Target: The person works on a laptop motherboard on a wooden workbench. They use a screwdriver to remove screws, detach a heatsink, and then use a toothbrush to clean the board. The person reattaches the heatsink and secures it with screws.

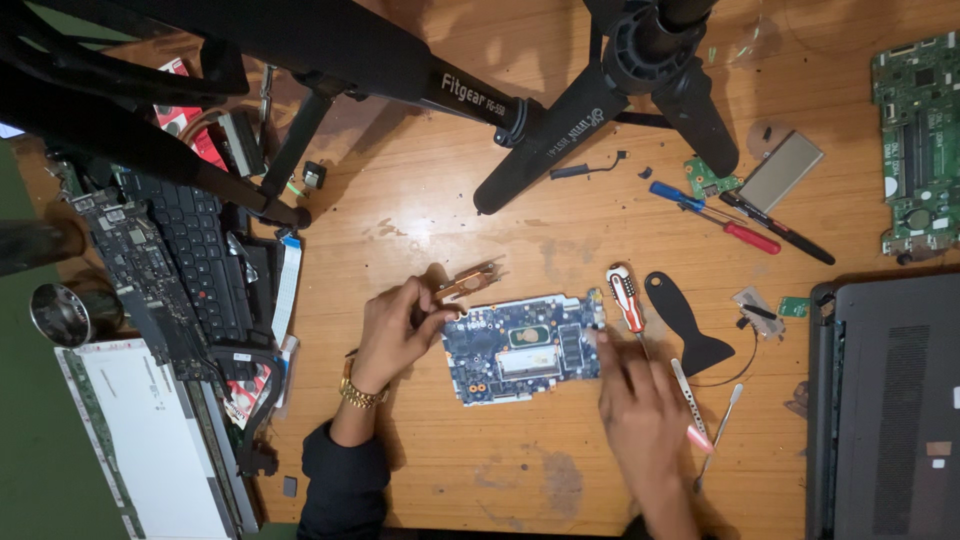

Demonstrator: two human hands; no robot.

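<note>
A blue laptop motherboard (525, 348) lies flat on the wooden table (450, 200). My left hand (398, 330) grips its left edge; a copper heat pipe piece (467, 282) sticks out above the fingers, touching them. My right hand (640, 405) rests at the board's right edge, blurred, fingers together, with nothing clearly in it. A red-and-white screwdriver (627, 298) lies just beyond its fingertips. A gold watch sits on my left wrist.
Black tripod legs (560, 130) cross the top. A black pry tool (686, 322), tweezers (690, 395), more screwdrivers (745, 235) lie to the right. A grey laptop base (885, 400) at far right, green board (918, 140) above it. Keyboard (200, 250) and screen panel (150, 440) at left.
</note>
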